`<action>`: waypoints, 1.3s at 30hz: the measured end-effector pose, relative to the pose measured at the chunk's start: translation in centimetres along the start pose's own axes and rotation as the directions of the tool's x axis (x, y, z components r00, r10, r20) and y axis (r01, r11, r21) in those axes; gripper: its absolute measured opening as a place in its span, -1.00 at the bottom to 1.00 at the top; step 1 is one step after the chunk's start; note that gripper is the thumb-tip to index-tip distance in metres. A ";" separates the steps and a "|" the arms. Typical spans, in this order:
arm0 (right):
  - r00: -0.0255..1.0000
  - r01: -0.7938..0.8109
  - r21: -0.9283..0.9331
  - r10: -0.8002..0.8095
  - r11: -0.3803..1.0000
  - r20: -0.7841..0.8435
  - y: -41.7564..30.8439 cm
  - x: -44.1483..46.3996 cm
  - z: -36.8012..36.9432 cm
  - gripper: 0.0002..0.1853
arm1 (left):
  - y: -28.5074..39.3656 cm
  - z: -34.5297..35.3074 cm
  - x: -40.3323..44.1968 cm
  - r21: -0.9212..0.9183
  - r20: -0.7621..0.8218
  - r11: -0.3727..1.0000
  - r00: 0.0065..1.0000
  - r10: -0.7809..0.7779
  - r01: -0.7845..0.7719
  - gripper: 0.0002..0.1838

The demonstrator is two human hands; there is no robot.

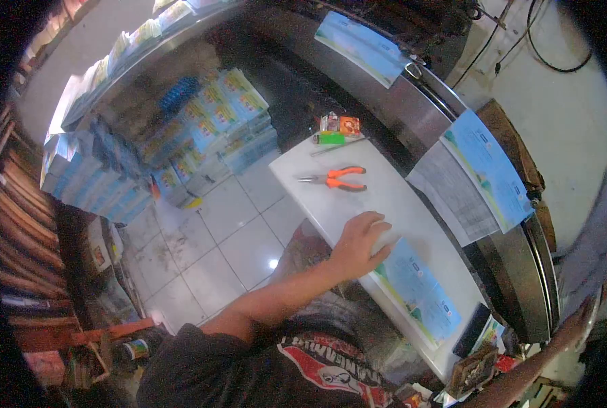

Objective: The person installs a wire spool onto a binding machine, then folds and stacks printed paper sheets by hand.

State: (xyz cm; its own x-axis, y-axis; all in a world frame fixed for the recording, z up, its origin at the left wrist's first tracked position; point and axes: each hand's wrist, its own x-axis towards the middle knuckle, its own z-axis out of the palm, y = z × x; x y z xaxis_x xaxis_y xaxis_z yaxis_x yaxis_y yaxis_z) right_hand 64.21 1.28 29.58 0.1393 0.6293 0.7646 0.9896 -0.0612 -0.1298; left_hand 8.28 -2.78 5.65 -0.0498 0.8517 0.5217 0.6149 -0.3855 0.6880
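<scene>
My left hand rests on the white tabletop with its fingers apart and slightly bent, holding nothing. Just beside its thumb lies a light-blue printed sheet. Beyond the fingers are long-nose pliers with orange handles, spread apart. At the far right my right hand is reached out, smeared and dim, so its fingers cannot be made out. Another blue printed sheet hangs over the metal edge of the machine, with a greyish printed paper beside it.
A green lighter and a small red-and-white pack sit at the table's far end. Stacks of printed booklets stand on the tiled floor. A third blue sheet lies on the machine. A dark flat object is at the near end.
</scene>
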 end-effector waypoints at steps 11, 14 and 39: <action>0.920 0.279 -0.053 -0.251 0.959 0.300 0.2 -10.0 12.2 -0.58 | -0.3 0.8 -0.3 0.037 -0.023 0.999 1.000 -0.003 0.004 -0.58; 0.859 0.178 -0.027 -0.142 0.984 0.492 0.6 -11.6 11.2 -0.62 | 0.0 0.7 -0.2 0.051 -0.012 0.999 1.000 0.021 -0.021 -0.59; 0.373 0.213 0.135 -0.208 0.968 0.904 -24.6 -17.6 2.1 -0.69 | -1.3 0.9 -0.7 0.019 -0.080 0.999 0.996 0.031 -0.030 -0.65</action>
State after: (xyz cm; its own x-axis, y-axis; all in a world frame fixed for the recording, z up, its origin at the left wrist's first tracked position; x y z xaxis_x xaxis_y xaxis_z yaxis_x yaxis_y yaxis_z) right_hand 37.37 -6.67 17.99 -0.1857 0.9481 -0.2582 0.9826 0.1793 -0.0481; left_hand 8.24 -2.58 3.89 -0.0937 0.8081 0.5816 0.6309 -0.4037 0.6625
